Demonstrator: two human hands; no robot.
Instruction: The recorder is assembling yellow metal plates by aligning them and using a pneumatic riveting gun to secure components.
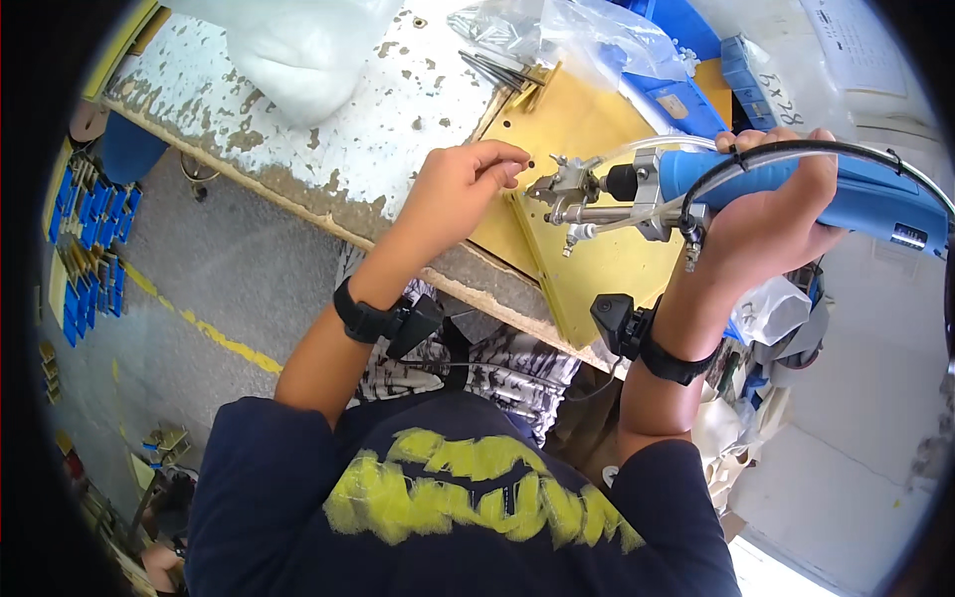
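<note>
In my right hand (761, 224), fingers wrapped round its body, lies a blue power screwdriver (681, 174) with a black cable and clear tubes attached. Its metal nose (569, 189) points left, above a yellow panel (607, 264) on the bench. My left hand (453, 189) hovers just left of that nose, thumb and forefinger drawn together in a pinch. Whatever sits between those fingertips, if anything, is too small to make out. Under the nose, a raised yellow strip (542, 269) runs along the panel toward the bench's front edge.
A worn white bench (398, 109) carries a large plastic bag (308, 70), a clear bag of metal parts (502, 30) and dark rods (497, 72). Blue bins (681, 104) stand at the back right. Blue-and-yellow pieces (95, 214) sit at far left. Another person's arm (159, 567) shows lower left.
</note>
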